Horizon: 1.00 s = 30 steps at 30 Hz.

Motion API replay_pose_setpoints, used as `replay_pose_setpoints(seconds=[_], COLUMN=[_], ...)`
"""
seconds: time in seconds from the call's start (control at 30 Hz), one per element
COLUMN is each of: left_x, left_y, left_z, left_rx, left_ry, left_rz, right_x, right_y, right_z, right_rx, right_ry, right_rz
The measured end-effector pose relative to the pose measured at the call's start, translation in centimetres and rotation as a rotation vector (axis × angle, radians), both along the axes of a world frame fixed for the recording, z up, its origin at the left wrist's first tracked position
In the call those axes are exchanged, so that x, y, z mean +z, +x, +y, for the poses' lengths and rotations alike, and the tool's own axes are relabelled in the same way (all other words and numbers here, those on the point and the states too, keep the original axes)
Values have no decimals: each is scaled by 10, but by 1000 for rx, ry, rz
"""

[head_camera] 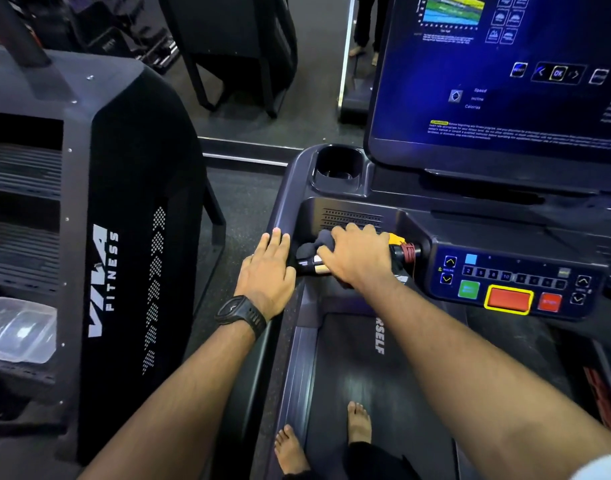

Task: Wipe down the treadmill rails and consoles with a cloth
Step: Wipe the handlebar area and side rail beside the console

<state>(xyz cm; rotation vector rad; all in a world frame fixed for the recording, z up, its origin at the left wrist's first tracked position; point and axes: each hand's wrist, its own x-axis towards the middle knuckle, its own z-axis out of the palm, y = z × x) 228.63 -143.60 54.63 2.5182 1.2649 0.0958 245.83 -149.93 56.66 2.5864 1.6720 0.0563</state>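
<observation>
Dark gym flooring surrounds a treadmill console (418, 216) on the right. At its left end a dark cloth (312, 244) is bunched on the handgrip bar (314, 268), beneath the right hand (356, 258), whose fingers curl over it. Just left of the cloth, the left hand (267, 268) lies flat, fingers straight and together, on the side rail (280, 216). A yellow safety key (397, 240) sits right of the right hand, with the button panel (512, 282) further right and a cup holder (337, 168) beyond.
</observation>
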Motion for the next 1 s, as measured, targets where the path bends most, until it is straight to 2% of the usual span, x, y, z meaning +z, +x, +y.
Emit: replay_pose_setpoints(seconds=[0.07,0.2,0.27,0.37,0.4,0.53,0.6,0.7,0.87,1.0], left_x=[0,2,2,2,2,4,5,5,6,6], left_y=[-1,-1,0,0,0,0,1,0,-1,-1], left_z=[-2,-2,-2,-2,-3,-3,-2,-4,-3,-5], left_rx=[1,5,5,10,13,13,13,21,18,23], left_ry=[-1,-2,-1,-3,-9,1,5,-7,-12,-25], left_rz=[3,-6,-9,-7,-1,5,2,0,-19,-26], right_x=[-4,-28,-18,-3,-5,-22,-9,6,-28,-16], right_y=[-5,-4,6,9,5,3,16,25,18,37], right_z=[-6,-49,-35,-7,-10,-50,-35,-9,-61,-41], right_rx=[-15,93,115,-34,-44,58,88,-39,137,224], right_ry=[20,141,153,9,20,102,90,-20,190,146], right_rz=[-3,-173,-141,-39,-39,-175,-108,17,-201,-168])
